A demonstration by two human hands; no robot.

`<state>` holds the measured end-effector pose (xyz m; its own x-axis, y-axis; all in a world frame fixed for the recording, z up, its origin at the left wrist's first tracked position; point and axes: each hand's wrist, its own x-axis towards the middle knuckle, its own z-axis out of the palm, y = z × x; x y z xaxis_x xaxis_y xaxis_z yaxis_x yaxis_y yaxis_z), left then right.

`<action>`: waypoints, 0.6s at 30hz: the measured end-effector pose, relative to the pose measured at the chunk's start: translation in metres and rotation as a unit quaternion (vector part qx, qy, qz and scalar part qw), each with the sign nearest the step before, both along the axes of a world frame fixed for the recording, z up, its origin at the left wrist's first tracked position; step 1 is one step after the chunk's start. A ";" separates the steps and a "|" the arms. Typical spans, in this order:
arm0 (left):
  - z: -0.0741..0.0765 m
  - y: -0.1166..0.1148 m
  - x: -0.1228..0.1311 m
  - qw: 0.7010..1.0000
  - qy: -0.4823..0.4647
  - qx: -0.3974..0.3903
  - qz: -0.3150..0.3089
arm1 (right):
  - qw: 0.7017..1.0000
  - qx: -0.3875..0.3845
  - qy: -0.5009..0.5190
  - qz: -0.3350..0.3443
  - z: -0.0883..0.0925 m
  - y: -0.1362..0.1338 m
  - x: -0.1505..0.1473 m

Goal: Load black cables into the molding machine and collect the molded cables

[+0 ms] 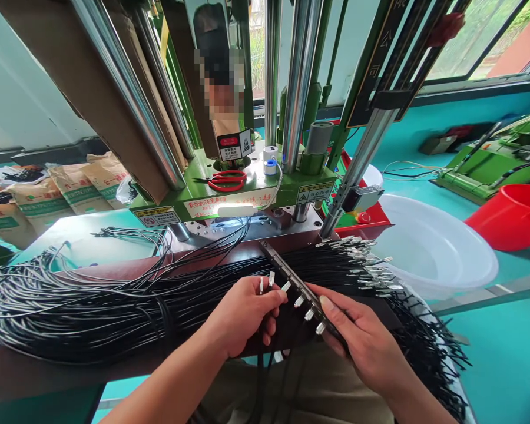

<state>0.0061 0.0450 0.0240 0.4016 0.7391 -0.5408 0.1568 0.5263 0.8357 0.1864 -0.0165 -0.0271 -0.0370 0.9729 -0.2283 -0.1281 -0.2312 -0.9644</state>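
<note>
My left hand [249,315] is closed on black cables whose silver metal plugs [271,279] stick up past the thumb and fingers. The thumb tip is close beside a long dark metal bar [287,270], near a plug by its edge. My right hand [362,338] grips the near end of this bar, which slants away toward the press. Several silver plugs [309,315] stand in a row along the bar's left edge. Black cables [259,377] hang below my left hand. A big bundle of black cables [115,300] lies behind both hands.
A green press [256,191] stands ahead, with red-handled pliers [227,180] and a tape roll [270,167] on its plate. Many plug ends [371,268] lie at right. A white tub [441,241] and red bucket [512,218] stand beyond; paper sacks [48,191] are left.
</note>
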 end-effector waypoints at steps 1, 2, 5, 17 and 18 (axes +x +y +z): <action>-0.001 0.000 0.000 1.000 -0.003 -0.003 -0.003 | 1.000 -0.001 -0.002 0.006 0.000 0.000 0.000; -0.001 0.001 0.000 1.000 -0.005 -0.006 -0.004 | 1.000 -0.001 -0.004 0.010 0.000 0.000 0.001; -0.003 0.002 0.001 1.000 -0.008 -0.008 -0.006 | 1.000 -0.005 -0.009 0.016 0.003 0.001 0.001; -0.005 0.006 0.008 1.000 0.015 0.015 -0.016 | 1.000 -0.006 -0.028 0.002 0.000 0.000 0.000; -0.006 0.006 0.009 1.000 0.015 0.017 -0.015 | 1.000 -0.010 -0.023 0.001 0.001 0.000 0.000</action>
<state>0.0151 0.0510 0.0176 0.4085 0.7443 -0.5283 0.1977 0.4929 0.8473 0.1862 -0.0162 -0.0266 -0.0272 0.9681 -0.2491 -0.0834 -0.2505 -0.9645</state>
